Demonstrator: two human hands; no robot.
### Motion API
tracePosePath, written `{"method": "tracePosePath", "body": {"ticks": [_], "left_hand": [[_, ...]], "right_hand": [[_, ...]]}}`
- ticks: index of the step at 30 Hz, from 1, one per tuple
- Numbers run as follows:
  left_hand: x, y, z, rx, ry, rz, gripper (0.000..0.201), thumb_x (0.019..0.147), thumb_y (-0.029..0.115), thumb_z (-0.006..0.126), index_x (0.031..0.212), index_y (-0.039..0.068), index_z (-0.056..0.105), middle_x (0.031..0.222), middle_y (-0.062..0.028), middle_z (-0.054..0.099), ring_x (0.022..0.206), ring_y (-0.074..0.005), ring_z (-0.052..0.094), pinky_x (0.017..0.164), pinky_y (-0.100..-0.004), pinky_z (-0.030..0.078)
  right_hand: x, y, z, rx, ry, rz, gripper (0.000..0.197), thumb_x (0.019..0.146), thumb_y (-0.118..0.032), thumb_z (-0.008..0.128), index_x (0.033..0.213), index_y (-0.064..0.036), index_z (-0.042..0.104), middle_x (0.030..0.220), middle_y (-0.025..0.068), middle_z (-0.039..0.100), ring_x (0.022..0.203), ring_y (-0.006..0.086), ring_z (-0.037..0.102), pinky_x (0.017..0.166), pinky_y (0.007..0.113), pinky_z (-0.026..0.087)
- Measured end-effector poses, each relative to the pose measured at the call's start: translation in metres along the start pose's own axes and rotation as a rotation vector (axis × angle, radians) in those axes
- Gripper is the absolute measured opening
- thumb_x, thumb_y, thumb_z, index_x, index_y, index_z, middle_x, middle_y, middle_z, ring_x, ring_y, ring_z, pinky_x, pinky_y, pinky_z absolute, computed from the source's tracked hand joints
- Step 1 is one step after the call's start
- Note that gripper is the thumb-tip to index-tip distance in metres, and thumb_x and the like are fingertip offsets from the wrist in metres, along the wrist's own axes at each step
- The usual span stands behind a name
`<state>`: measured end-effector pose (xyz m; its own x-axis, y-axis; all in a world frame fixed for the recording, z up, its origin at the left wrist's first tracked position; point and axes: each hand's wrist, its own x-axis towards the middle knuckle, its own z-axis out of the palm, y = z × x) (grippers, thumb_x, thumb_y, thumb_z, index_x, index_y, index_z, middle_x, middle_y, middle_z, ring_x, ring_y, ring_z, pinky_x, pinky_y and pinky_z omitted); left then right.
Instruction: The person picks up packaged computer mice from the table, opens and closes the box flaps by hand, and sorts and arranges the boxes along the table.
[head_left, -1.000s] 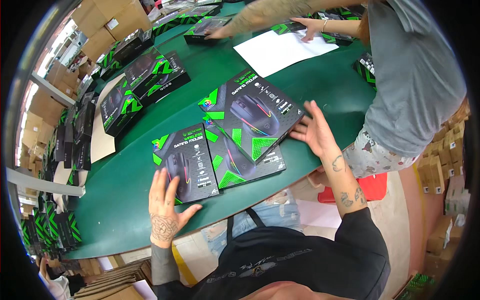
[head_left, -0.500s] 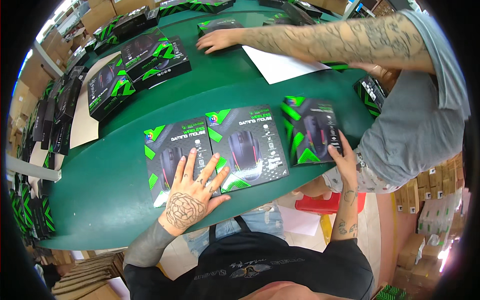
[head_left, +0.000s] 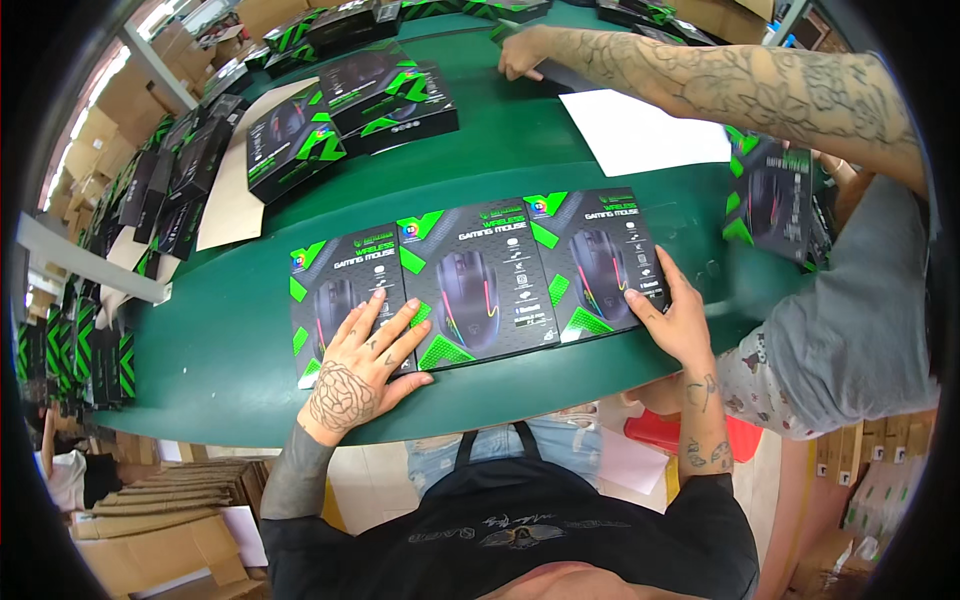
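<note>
Three black-and-green gaming mouse boxes lie face up, side by side, on the green table: a left box [head_left: 345, 260], a middle box [head_left: 470, 290] and a right box [head_left: 590, 235]. My left hand [head_left: 360, 372] rests flat over the lower right of the left box, fingers spread. Along the right edge of the right box my right hand [head_left: 682, 318] is closed, thumb on the front and fingers at the side. That box sits against the middle one, with hardly any gap.
A co-worker's hand [head_left: 525, 52] reaches across the table's far side. Near that person's body another mouse box [head_left: 772, 195] is upright, beside a white sheet [head_left: 645, 135]. Stacked boxes [head_left: 400, 115] stand at the back left, with rows of boxes [head_left: 190, 160] beyond cardboard.
My right hand has brought the right box leftward against the middle one. My left hand stays on the left box. Another box now shows near the co-worker's body; the view has shifted.
</note>
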<state>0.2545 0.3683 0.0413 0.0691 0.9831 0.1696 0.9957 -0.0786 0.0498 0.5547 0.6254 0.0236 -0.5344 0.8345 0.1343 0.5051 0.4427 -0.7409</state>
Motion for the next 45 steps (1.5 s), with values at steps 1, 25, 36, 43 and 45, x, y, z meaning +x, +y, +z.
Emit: {"method": "tracePosePath", "body": {"ticks": [1, 25, 36, 43, 45], "left_hand": [[-0.002, -0.001, -0.006, 0.008, -0.008, -0.009, 0.075, 0.067, 0.044, 0.076, 0.131, 0.014, 0.049, 0.142, -0.009, 0.04, 0.131, -0.0397, 0.034, 0.105, -0.0489, 0.032], [-0.112, -0.018, 0.04, -0.034, 0.688, -0.857, 0.035, 0.095, 0.02, 0.046, 0.117, -0.006, 0.054, 0.116, -0.0226, 0.058, 0.108, -0.036, 0.054, 0.095, -0.0423, 0.039], [-0.12, 0.038, 0.023, 0.06, 0.604, -0.758, 0.044, 0.092, 0.019, 0.046, 0.128, -0.005, 0.047, 0.123, -0.0186, 0.056, 0.115, -0.0306, 0.054, 0.099, -0.0363, 0.04], [-0.16, 0.035, 0.083, 0.322, 0.661, -1.039, 0.033, 0.091, 0.012, 0.049, 0.114, -0.01, 0.055, 0.114, -0.0234, 0.059, 0.104, -0.0311, 0.059, 0.091, -0.0359, 0.046], [-0.153, 0.041, 0.076, 0.31, 0.616, -1.142, 0.027, 0.094, 0.009, 0.051, 0.111, -0.01, 0.058, 0.107, -0.0201, 0.064, 0.092, -0.0255, 0.062, 0.08, -0.033, 0.049]], "right_hand": [[0.001, -0.009, -0.003, -0.116, -0.023, -0.008, 0.073, 0.079, -0.032, 0.071, 0.133, 0.0073, 0.04, 0.118, 0.0245, 0.057, 0.107, 0.0322, 0.059, 0.092, 0.036, 0.045], [0.116, -0.118, 0.077, -0.437, -0.688, -0.534, 0.111, 0.045, -0.04, 0.087, 0.134, 0.003, 0.037, 0.131, 0.0226, 0.045, 0.125, 0.0358, 0.041, 0.106, 0.039, 0.034], [0.115, -0.137, 0.073, 0.08, -0.345, -0.353, 0.049, 0.069, -0.006, 0.075, 0.115, -0.0054, 0.057, 0.108, 0.0069, 0.06, 0.097, 0.0175, 0.058, 0.086, 0.029, 0.046], [0.135, -0.159, 0.104, 0.828, -1.163, -0.313, 0.098, 0.072, -0.059, 0.067, 0.139, 0.0032, 0.03, 0.13, 0.0172, 0.05, 0.107, 0.0162, 0.056, 0.092, 0.029, 0.045], [0.147, -0.146, 0.12, 0.989, -1.211, -0.386, 0.091, 0.07, -0.057, 0.071, 0.133, 0.0001, 0.04, 0.123, 0.013, 0.054, 0.101, 0.0116, 0.054, 0.084, 0.025, 0.046]]}}
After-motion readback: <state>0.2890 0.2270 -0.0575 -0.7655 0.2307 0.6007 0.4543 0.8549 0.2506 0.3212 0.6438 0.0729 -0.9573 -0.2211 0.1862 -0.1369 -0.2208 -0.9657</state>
